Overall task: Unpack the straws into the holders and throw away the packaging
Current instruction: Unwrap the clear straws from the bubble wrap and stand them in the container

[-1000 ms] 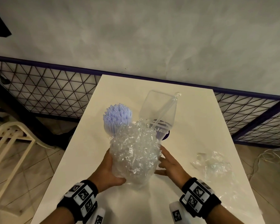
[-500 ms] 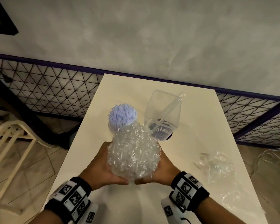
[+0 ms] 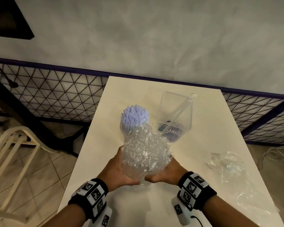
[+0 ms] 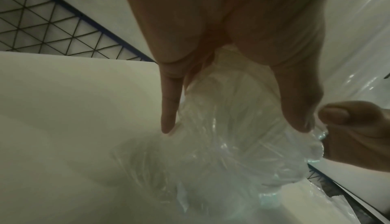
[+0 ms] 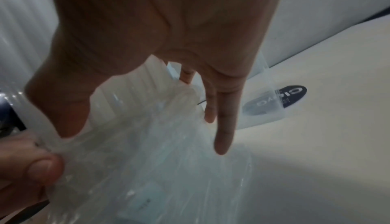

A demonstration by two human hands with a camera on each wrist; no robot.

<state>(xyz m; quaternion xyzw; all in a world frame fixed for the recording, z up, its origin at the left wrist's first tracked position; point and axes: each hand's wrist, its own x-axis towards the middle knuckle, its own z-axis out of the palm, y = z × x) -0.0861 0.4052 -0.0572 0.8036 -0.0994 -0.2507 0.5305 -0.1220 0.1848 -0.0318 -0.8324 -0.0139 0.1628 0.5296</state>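
Note:
A clear plastic bag of clear wrapped straws stands upright over the near half of the white table. My left hand grips its lower left side and my right hand its lower right, thumbs nearly meeting in front. The wrist views show the crinkled bag between thumb and fingers. Behind it stands a tight bunch of purple straws; its holder is hidden. To the right, a clear square holder holds one wrapped straw leaning diagonally.
A crumpled piece of clear packaging lies on the right side of the table. A wire mesh fence and a grey wall run behind the table. A cream plastic chair stands on the tiled floor to the left.
My right hand, a second ago beside the bag with fingers spread, now clasps it. Both hands have drawn together under the bundle, which has lifted slightly.

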